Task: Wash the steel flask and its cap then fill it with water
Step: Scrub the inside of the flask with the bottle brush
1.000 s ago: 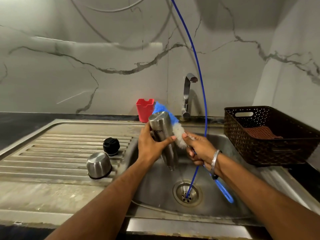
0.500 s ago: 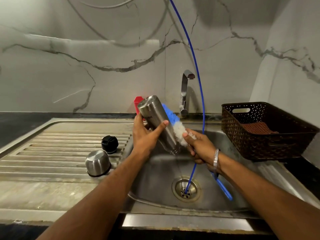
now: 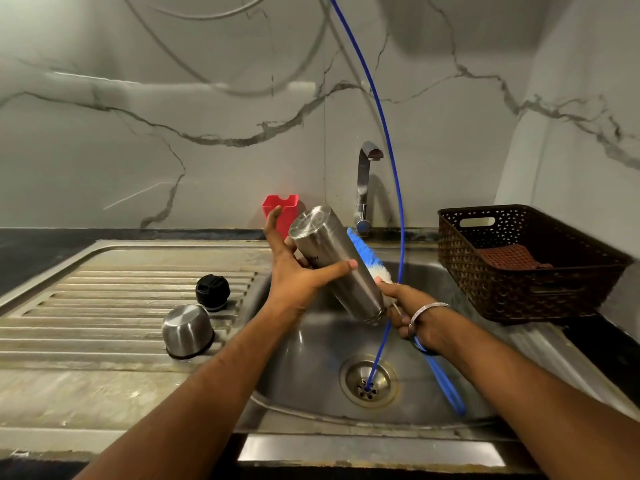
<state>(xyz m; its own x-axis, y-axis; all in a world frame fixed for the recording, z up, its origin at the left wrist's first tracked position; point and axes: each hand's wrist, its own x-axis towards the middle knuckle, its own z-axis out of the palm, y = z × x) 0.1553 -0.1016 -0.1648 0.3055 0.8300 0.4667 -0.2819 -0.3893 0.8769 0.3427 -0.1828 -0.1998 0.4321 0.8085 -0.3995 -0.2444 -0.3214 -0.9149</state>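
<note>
**Flask tipped further, base swung toward the wall**

Tilted harder than half a second before, the cylindrical brushed-steel flask (image 3: 334, 261) had its flat base up at centre frame and its mouth pointing down to the lower right, over the round steel sink basin (image 3: 308, 368). The left hand (image 3: 298, 275) cradled it from below, thumb laid across the body, the other fingers spread loose, index pointing up beside the red plastic holder (image 3: 281, 211) at the wall. The right hand (image 3: 412, 317) was clenched round the handle of the blue-and-white bristle bottle brush (image 3: 363, 254), whose head lay against the far side of the flask, outside it; the blue handle (image 3: 446, 386) trailed down to the lower right. A thin blue hose (image 3: 394, 181) dropped from the top of the frame into the drain (image 3: 367, 381). Left of centre on the ribbed steel drainboard (image 3: 104, 306) sat the black screw stopper (image 3: 212, 292) and, just below it, the domed steel cap (image 3: 188, 330), mouth down. Behind stood the chrome tap (image 3: 364, 188); at right, the dark brown woven plastic basket (image 3: 519, 265) with a reddish cloth (image 3: 509, 256) inside.
</note>
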